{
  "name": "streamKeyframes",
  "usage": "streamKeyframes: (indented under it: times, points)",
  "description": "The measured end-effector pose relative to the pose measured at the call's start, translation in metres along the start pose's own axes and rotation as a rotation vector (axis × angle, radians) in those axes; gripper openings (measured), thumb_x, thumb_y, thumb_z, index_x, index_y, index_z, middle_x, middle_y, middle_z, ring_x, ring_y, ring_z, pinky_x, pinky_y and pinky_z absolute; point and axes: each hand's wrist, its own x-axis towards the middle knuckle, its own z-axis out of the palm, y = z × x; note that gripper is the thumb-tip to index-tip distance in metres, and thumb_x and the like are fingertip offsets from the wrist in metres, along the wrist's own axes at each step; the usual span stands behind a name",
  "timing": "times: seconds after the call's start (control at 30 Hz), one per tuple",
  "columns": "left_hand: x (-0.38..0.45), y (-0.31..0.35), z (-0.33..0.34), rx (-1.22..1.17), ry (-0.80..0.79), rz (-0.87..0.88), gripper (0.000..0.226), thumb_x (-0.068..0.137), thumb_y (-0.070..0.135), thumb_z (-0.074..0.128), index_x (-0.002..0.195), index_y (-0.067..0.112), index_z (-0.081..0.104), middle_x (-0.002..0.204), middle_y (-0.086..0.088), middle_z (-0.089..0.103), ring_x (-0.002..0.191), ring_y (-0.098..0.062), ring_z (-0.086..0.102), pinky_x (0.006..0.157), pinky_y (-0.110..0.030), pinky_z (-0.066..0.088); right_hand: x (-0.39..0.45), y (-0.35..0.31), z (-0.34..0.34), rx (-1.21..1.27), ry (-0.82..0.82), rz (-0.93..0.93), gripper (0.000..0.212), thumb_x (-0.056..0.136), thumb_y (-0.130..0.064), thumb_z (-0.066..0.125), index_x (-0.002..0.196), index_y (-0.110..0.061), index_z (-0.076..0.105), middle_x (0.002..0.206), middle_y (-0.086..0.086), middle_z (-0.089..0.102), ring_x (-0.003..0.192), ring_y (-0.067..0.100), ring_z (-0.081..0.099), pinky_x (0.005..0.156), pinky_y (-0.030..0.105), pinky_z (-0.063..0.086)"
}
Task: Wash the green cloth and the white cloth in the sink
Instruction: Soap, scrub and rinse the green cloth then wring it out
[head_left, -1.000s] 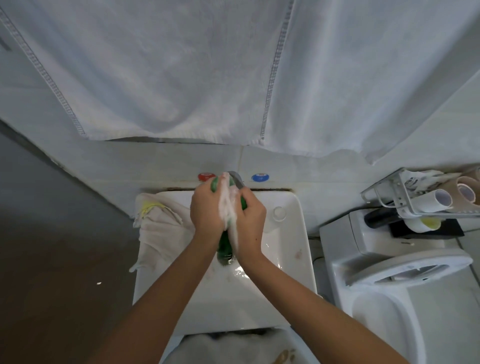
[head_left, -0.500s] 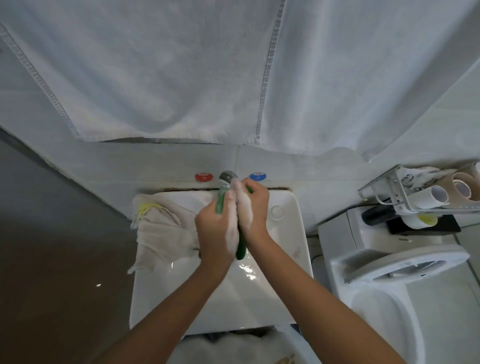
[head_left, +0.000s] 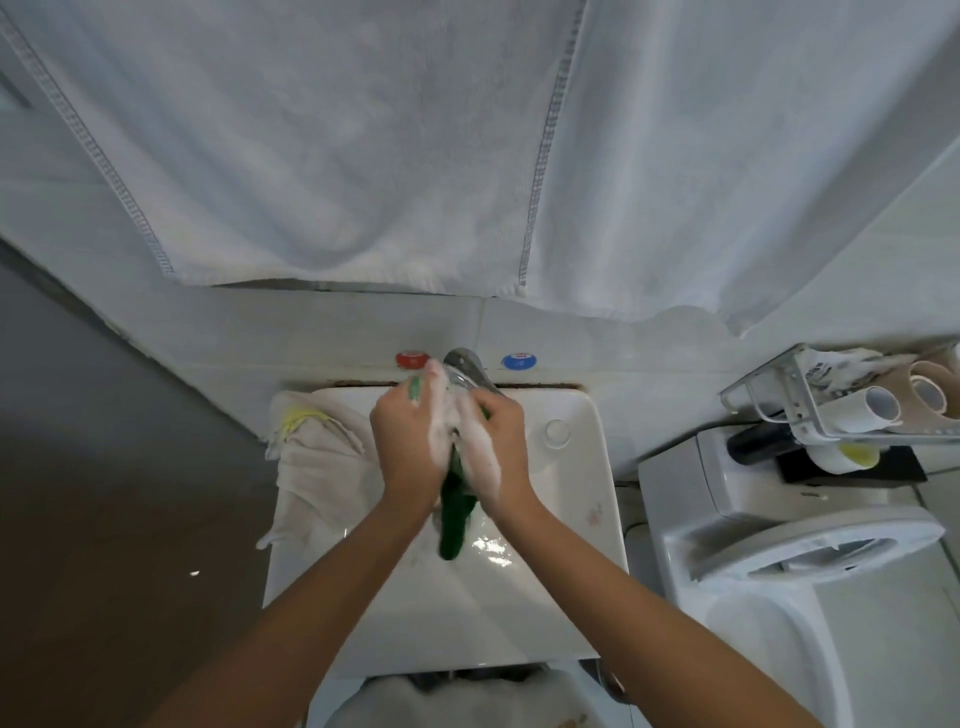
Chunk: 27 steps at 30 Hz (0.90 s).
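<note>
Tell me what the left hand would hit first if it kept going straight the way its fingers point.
The left hand, gripping the soapy green cloth, points up toward the back wall. It would likely meet the faucet first, or the red knob beside it; depth is hard to judge.

Bare forearms, no sleeves, soapy hands

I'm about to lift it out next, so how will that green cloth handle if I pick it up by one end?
Probably floppy: the green cloth hangs limp below the left hand and right hand. Likely slippery, since white suds coat both hands. It looks wet and dark, so probably heavier than dry and apt to drip into the sink.
</note>
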Motion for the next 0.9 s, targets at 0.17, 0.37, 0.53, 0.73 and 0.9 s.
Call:
streamKeyframes:
  times: [0.17,0.37,0.53,0.73,0.9]
  points:
    - [-0.019,0.004,0.0,-0.017,0.016,0.139,0.038,0.097,0.024,0.051,0.061,0.014,0.055,0.054,0.009,0.053,0.052,-0.002,0.054,0.053,-0.013,0.04,0.012,-0.001,0.001,-0.056,0.05,0.017,0.031,0.097,-0.02,0.053,0.066,-0.02,0.052,0.064,-0.005,0.054,0.064,0.015,0.053,0.063,0.034,0.046]
    - [0.015,0.014,-0.02,-0.044,0.028,0.078,0.048,0.096,0.021,0.053,0.05,0.02,0.042,0.048,0.006,0.042,0.043,-0.002,0.04,0.05,-0.02,0.036,-0.003,0.004,-0.01,-0.099,-0.189,-0.032,0.033,0.1,-0.023,0.051,0.068,-0.015,0.056,0.066,-0.005,0.056,0.061,0.003,0.054,0.064,0.021,0.046]
    - [0.029,0.013,-0.042,-0.1,0.025,0.082,0.048,0.093,0.022,0.06,0.049,0.019,0.042,0.044,0.008,0.041,0.045,-0.013,0.039,0.051,-0.026,0.035,0.005,0.0,-0.04,-0.396,-0.424,-0.008,0.022,0.094,-0.036,0.06,0.082,-0.018,0.056,0.076,-0.003,0.061,0.066,0.001,0.057,0.064,0.021,0.049]
    - [0.033,0.007,-0.059,-0.194,0.032,0.07,0.047,0.087,0.017,0.067,0.049,0.019,0.04,0.041,0.011,0.039,0.049,-0.014,0.038,0.055,-0.03,0.033,0.013,-0.011,-0.064,-0.601,-0.623,0.088,0.023,0.084,-0.039,0.071,0.089,-0.018,0.065,0.08,0.001,0.064,0.073,0.016,0.063,0.071,0.033,0.052]
    - [0.033,0.006,-0.069,-0.195,0.023,0.068,0.046,0.085,0.015,0.07,0.047,0.025,0.046,0.041,0.013,0.045,0.045,-0.006,0.042,0.048,-0.022,0.037,0.018,-0.006,-0.076,-0.567,-0.663,0.105,0.021,0.08,-0.031,0.077,0.076,-0.021,0.059,0.068,-0.008,0.053,0.063,0.006,0.053,0.06,0.022,0.043]
